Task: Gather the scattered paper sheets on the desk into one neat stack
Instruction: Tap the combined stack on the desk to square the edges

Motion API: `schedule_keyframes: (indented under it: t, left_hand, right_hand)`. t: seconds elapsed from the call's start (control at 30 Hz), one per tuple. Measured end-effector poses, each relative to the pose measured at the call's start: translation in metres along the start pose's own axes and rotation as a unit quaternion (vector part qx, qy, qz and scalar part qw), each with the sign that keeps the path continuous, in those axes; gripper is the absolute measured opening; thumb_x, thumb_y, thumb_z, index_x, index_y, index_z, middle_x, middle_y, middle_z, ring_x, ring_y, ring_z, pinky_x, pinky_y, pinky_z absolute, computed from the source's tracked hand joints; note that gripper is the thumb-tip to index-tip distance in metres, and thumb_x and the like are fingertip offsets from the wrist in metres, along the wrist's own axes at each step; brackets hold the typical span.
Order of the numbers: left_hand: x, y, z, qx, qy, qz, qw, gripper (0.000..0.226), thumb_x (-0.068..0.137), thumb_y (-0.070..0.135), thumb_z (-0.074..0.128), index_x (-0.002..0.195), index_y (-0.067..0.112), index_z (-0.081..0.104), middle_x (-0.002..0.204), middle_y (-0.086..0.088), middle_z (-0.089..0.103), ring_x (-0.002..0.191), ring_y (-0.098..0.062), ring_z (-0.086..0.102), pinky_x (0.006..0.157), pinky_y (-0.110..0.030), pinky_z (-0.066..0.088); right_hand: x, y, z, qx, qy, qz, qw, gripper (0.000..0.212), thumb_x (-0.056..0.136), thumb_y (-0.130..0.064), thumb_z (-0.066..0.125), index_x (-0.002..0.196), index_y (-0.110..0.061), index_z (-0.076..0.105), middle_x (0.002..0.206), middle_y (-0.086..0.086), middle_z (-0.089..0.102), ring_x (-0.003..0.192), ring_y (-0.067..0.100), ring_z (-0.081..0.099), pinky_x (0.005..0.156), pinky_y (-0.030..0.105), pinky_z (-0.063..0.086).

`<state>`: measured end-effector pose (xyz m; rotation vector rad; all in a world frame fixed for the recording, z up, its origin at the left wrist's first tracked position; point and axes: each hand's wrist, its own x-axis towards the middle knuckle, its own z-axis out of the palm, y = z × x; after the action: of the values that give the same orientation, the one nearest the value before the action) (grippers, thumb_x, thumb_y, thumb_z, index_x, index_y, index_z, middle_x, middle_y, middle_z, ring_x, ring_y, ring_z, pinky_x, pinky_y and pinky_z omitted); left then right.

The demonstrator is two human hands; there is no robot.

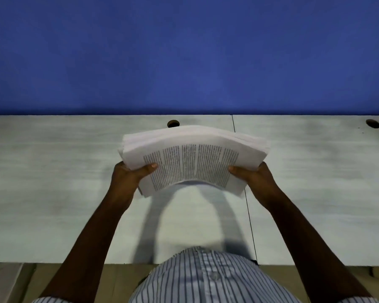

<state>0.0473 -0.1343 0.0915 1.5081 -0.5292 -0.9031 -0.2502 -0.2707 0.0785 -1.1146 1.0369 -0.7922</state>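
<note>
Both hands grip one paper stack [193, 158]: left hand [129, 173] on its left edge, right hand [253, 173] on its right edge, thumbs on top, fingers curled under. Stack held above the counter [64, 193], mid-frame, bowed upward in an arch, shadow below. Top sheet white with dense black printed text; edges fanned, not flush. Counter is pale grey, matte, streaky grain, two panels with a thin seam [247, 204], round cable holes [173, 123] along the back. Blue wall [184, 51] behind. Striped shirt [206, 278] at bottom.
</note>
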Motion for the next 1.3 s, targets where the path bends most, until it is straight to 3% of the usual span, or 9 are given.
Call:
schedule_keyframes:
  t: [0.13, 0.27, 0.47, 0.57, 0.7, 0.9, 1.0, 1.1, 1.3]
  left_hand:
    - [0.006, -0.017, -0.003, 0.036, -0.010, -0.016, 0.999, 0.040, 0.059, 0.008, 0.092, 0.092, 0.025, 0.076, 0.092, 0.006, 0.078, 0.091, -0.017, 0.074, 0.068, -0.028, 0.060]
    - [0.011, -0.043, -0.005, 0.032, 0.007, -0.041, 0.999, 0.034, 0.070, 0.006, 0.086, 0.098, 0.021, 0.075, 0.093, 0.005, 0.078, 0.099, -0.023, 0.072, 0.072, -0.023, 0.056]
    - [0.009, -0.027, -0.004, 0.043, 0.009, 0.012, 0.999, 0.029, 0.077, 0.003, 0.080, 0.097, 0.023, 0.074, 0.087, 0.014, 0.077, 0.084, -0.004, 0.072, 0.071, -0.017, 0.055]
    - [0.007, -0.027, -0.008, 0.058, 0.011, 0.034, 0.998, 0.030, 0.077, 0.001, 0.080, 0.100, 0.020, 0.073, 0.085, 0.016, 0.077, 0.081, 0.000, 0.071, 0.068, -0.012, 0.053]
    - [0.000, -0.055, -0.007, 0.050, 0.035, -0.043, 0.997, 0.031, 0.074, 0.004, 0.083, 0.097, 0.021, 0.072, 0.089, 0.009, 0.076, 0.084, -0.010, 0.070, 0.062, -0.015, 0.054]
    - [-0.002, -0.048, -0.006, 0.065, 0.032, -0.044, 0.996, 0.027, 0.078, 0.003, 0.079, 0.093, 0.024, 0.071, 0.077, 0.019, 0.075, 0.073, 0.005, 0.069, 0.061, -0.010, 0.052]
    - [-0.007, -0.045, -0.010, 0.074, 0.021, -0.022, 0.997, 0.030, 0.079, 0.003, 0.078, 0.098, 0.025, 0.071, 0.081, 0.021, 0.075, 0.077, 0.007, 0.069, 0.064, -0.008, 0.051]
    - [-0.010, -0.035, -0.012, 0.087, 0.014, 0.007, 0.996, 0.031, 0.080, 0.002, 0.077, 0.100, 0.025, 0.070, 0.086, 0.020, 0.076, 0.084, 0.003, 0.068, 0.070, -0.010, 0.051]
    - [-0.006, 0.014, 0.000, 0.206, 0.052, 0.136, 0.968, 0.049, 0.080, 0.025, 0.082, 0.124, 0.022, 0.060, 0.123, 0.006, 0.066, 0.114, -0.010, 0.061, 0.096, -0.029, 0.049]
  right_hand:
    - [0.002, 0.020, 0.001, -0.053, 0.028, 0.016, 0.998, 0.032, 0.073, 0.000, 0.084, 0.093, -0.024, 0.073, 0.104, 0.004, 0.076, 0.095, 0.019, 0.072, 0.090, 0.042, 0.058]
    - [0.003, 0.037, 0.006, -0.095, 0.024, 0.037, 0.995, 0.037, 0.069, 0.000, 0.087, 0.094, -0.025, 0.073, 0.101, -0.001, 0.077, 0.094, 0.016, 0.073, 0.088, 0.038, 0.058]
    - [0.006, 0.026, 0.007, -0.088, 0.009, -0.016, 0.996, 0.041, 0.070, -0.003, 0.087, 0.106, -0.020, 0.075, 0.106, -0.003, 0.077, 0.099, 0.011, 0.072, 0.086, 0.029, 0.057]
    - [0.003, 0.029, 0.003, -0.074, 0.020, -0.016, 0.997, 0.036, 0.070, -0.002, 0.087, 0.096, -0.024, 0.076, 0.100, -0.005, 0.078, 0.094, 0.010, 0.073, 0.082, 0.027, 0.059]
    - [0.002, 0.057, 0.003, -0.087, 0.017, 0.053, 0.995, 0.038, 0.068, -0.004, 0.088, 0.097, -0.023, 0.073, 0.103, 0.001, 0.077, 0.103, 0.023, 0.072, 0.086, 0.035, 0.059]
    - [0.008, 0.051, 0.001, -0.115, 0.001, 0.053, 0.992, 0.035, 0.069, -0.008, 0.089, 0.096, -0.024, 0.074, 0.099, -0.001, 0.077, 0.094, 0.021, 0.073, 0.083, 0.059, 0.057]
    - [0.006, 0.049, -0.002, -0.117, -0.016, 0.029, 0.993, 0.040, 0.067, -0.014, 0.091, 0.101, -0.025, 0.074, 0.103, -0.002, 0.077, 0.099, 0.016, 0.073, 0.085, 0.043, 0.060]
    - [0.001, 0.046, -0.004, -0.100, -0.019, 0.023, 0.994, 0.034, 0.070, -0.004, 0.088, 0.089, -0.028, 0.072, 0.087, -0.015, 0.076, 0.082, -0.003, 0.071, 0.073, 0.016, 0.057]
    - [0.001, 0.047, -0.006, -0.115, -0.040, 0.011, 0.993, 0.034, 0.073, -0.004, 0.086, 0.091, -0.030, 0.074, 0.092, -0.013, 0.078, 0.089, 0.001, 0.072, 0.076, 0.016, 0.055]
